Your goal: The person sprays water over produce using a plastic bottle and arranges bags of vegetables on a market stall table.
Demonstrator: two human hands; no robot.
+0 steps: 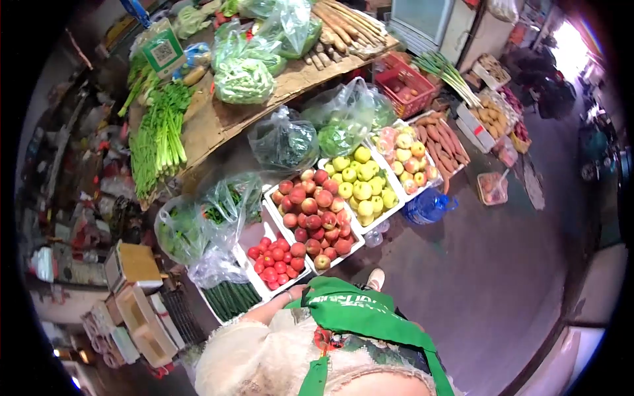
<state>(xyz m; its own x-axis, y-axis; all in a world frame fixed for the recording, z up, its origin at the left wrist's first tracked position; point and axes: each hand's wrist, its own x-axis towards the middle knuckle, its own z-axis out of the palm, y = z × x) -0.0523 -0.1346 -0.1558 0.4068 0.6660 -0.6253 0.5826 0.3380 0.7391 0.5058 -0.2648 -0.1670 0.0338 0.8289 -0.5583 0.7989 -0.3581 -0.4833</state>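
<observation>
My left hand is low in the view, at the edge of the green apron, close to the box of red tomatoes. Its fingers are partly hidden, and whether they hold anything is unclear. My right hand does not show. Beyond the apron stand white boxes of peaches and of yellow-green fruit. Left of the tomatoes, cucumbers lie in another white box, with a plastic bag over its far part.
A wooden table across the top holds celery, bagged greens and long roots. At right are sweet potatoes, a blue water jug, a red crate and a small basket on the floor.
</observation>
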